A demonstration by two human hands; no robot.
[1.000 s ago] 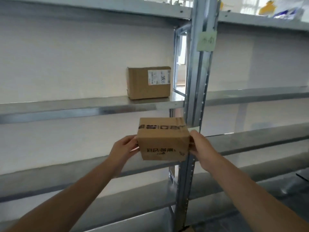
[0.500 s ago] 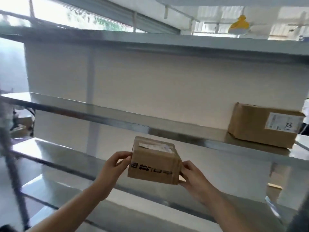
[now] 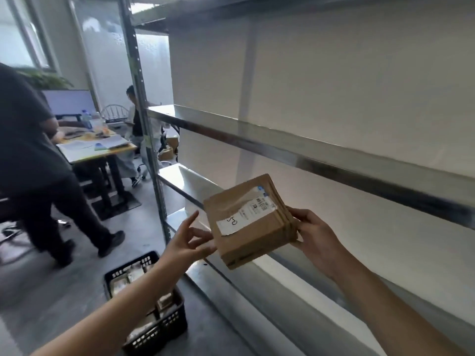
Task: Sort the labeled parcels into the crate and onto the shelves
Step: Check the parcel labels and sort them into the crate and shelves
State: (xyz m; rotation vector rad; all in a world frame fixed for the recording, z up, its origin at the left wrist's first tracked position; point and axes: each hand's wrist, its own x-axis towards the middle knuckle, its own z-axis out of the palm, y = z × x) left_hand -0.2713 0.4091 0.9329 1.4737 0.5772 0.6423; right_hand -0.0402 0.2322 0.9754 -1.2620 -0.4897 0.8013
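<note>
Parcel (image 3: 250, 222) seems light and stiff to me; my right grip (image 3: 316, 237) grasps its right edge, left grip (image 3: 187, 243) released alongside.

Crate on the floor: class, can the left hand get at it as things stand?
Probably yes: the left hand is open and the crate stands below it, nothing between them; only a downward reach needed.
</note>
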